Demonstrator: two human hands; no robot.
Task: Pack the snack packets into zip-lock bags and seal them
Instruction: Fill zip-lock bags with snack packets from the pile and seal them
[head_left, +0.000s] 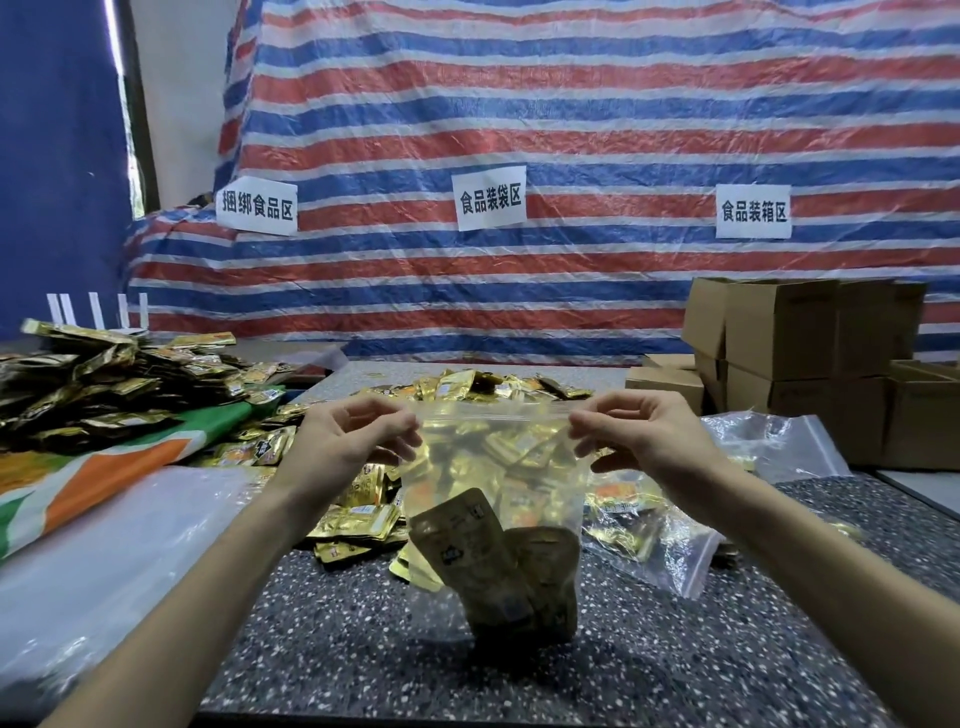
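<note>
A clear zip-lock bag (493, 467) hangs upright over the speckled table (322, 649), held by its top strip. My left hand (348, 441) pinches the strip's left end and my right hand (644, 431) pinches its right end. Inside the bag, at its bottom, lie a few gold snack packets (498, 566). Behind the bag a loose heap of gold packets (358, 499) spreads across the table. Whether the zip strip is pressed closed I cannot tell.
A filled zip-lock bag (649, 525) lies to the right, with another clear bag (769, 441) behind it. A stack of empty clear bags (104, 561) lies at left, beside a large pile of packets (104, 384). Cardboard boxes (795, 364) stand at the back right.
</note>
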